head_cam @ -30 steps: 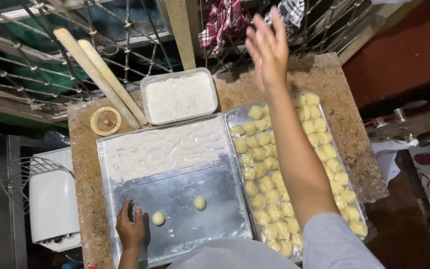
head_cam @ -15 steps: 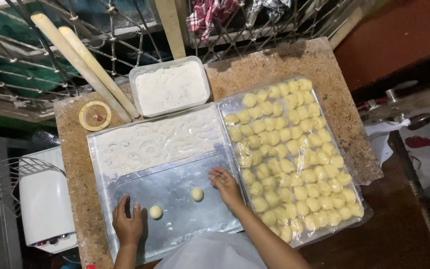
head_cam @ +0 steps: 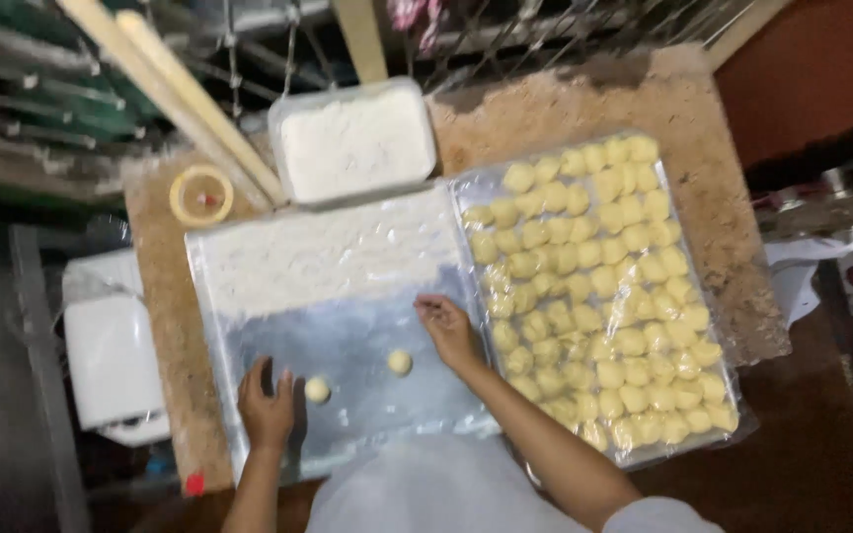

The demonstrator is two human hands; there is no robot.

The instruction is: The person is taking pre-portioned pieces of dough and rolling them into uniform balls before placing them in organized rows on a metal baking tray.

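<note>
Left hand [head_cam: 267,407] flat on the metal tray [head_cam: 249,296], fingers spread, holding nothing; one small dough ball [head_cam: 317,390] just beside it at 3 o'clock, not quite touching as far as can be told. Right hand [head_cam: 449,332] low over the same tray, fingers loosely curled and narrow; whether anything is pinched between them cannot be told. A second dough ball [head_cam: 400,362] on the bare metal at 7 o'clock of the right hand, near but apart.

Far half of the tray dusted white with flour [head_cam: 318,257]; near half mostly bare. At 3 o'clock of the right hand, right beside it, a plastic-covered tray of many yellow dough balls [head_cam: 594,296], packed in rows. At 12 o'clock, beyond the flour, a rectangular tub of white flour [head_cam: 352,140]. At 10 o'clock, a roll of tape [head_cam: 201,194] and two long wooden sticks [head_cam: 170,94] leaning across the speckled counter [head_cam: 703,197]. At 9 o'clock, off the counter edge, a white appliance [head_cam: 111,355]. Nothing lying between either hand and the two loose balls.
</note>
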